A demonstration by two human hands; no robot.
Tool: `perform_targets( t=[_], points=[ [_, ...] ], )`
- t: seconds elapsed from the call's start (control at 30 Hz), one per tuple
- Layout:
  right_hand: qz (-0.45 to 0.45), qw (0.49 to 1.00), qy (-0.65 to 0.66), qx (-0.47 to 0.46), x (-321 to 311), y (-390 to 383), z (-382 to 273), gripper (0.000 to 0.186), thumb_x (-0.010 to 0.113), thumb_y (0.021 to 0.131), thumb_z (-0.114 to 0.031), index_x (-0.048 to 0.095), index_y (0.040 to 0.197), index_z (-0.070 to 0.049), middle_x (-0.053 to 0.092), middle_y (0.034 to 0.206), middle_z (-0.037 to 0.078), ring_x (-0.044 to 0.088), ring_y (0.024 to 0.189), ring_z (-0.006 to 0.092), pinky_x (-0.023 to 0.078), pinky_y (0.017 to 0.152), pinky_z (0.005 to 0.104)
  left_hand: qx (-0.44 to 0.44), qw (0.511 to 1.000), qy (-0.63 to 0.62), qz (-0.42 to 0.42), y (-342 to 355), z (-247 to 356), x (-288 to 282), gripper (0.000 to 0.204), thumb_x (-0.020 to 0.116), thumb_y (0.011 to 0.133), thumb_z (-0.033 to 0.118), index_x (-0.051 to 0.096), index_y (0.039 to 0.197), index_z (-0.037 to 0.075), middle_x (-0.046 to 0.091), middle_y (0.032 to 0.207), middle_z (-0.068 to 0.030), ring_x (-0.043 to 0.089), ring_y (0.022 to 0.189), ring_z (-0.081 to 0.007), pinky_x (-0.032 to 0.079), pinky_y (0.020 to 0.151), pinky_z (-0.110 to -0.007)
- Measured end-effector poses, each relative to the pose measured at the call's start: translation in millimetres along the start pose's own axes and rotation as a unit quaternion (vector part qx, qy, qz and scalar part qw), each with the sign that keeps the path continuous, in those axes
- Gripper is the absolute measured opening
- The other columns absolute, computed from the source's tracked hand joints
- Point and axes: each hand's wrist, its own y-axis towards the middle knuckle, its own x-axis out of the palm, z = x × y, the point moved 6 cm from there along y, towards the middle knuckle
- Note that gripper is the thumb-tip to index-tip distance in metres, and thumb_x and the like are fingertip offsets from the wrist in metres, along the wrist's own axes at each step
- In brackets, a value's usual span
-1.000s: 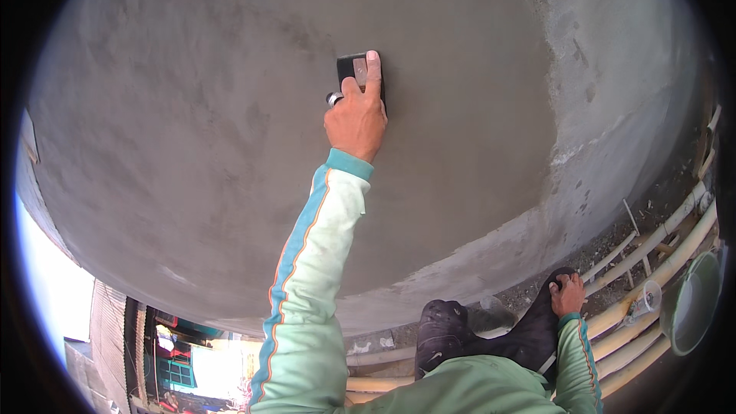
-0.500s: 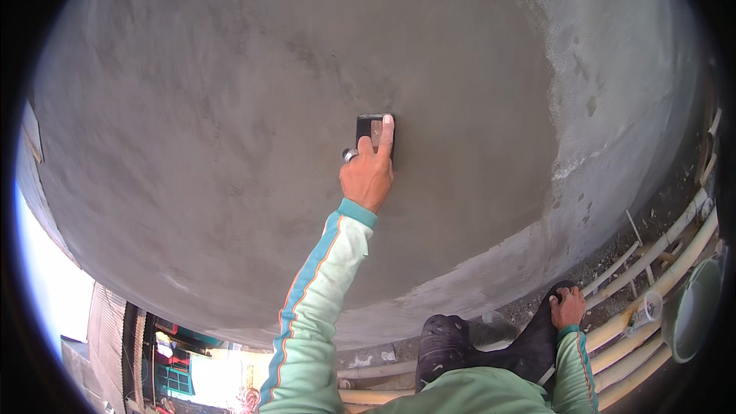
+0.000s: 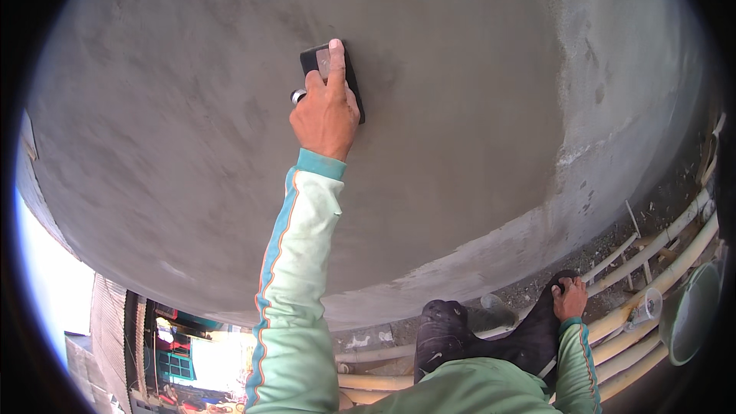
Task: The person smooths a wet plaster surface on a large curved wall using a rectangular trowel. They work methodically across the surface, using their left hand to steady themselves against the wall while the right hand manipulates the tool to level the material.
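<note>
My left hand (image 3: 325, 116) is closed round a black rectangular plastering float (image 3: 356, 100), one finger stretched along its brownish handle. The float lies against a wall of smooth grey plaster (image 3: 452, 123), tilted a little to the left. A ring sits on one finger of that hand. Lower right, my right hand (image 3: 570, 299) rests on my dark-trousered knee (image 3: 546, 320), its fingers curled over it and no tool visible in it.
A paler, rougher band (image 3: 598, 107) borders the dark plaster on the right. Bamboo poles (image 3: 644, 261) run below it, with a clear plastic cup (image 3: 650, 305) and a greenish bucket (image 3: 692, 314) beside them. Corrugated sheeting (image 3: 110, 330) stands at lower left.
My left hand has slid the float up and to the left across the plaster, and the float has turned slightly. My right hand stays on the knee.
</note>
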Motion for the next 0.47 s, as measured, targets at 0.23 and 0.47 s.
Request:
perform_targets(
  t=[0.23, 0.47],
  points=[
    [0.010, 1.000, 0.000, -0.002, -1, -3, -7, 0.029, 0.079, 0.085, -0.024, 0.075, 0.109, -0.008, 0.065, 0.114, 0.014, 0.059, 0.115, 0.0376, 0.047, 0.097, 0.0525, 0.088, 0.991, -0.028, -0.096, -73, 45, 11, 0.083, 0.073, 0.087, 0.012, 0.041, 0.161, 0.031, 0.055, 0.090, -0.0064, 0.062, 0.062, -0.0241, 0.053, 0.047, -0.037],
    [0.004, 1.000, 0.020, -0.010, -1, 1, 9, 0.033, 0.080, 0.085, -0.026, 0.074, 0.112, -0.010, 0.065, 0.113, 0.016, 0.060, 0.113, 0.0395, 0.047, 0.097, 0.0527, -0.113, 0.990, -0.042, 0.074, -4, -84, -21, 0.074, 0.073, 0.092, 0.022, 0.045, 0.160, 0.031, 0.063, 0.097, -0.0046, 0.067, 0.078, -0.0229, 0.059, 0.073, -0.042]
  ],
)
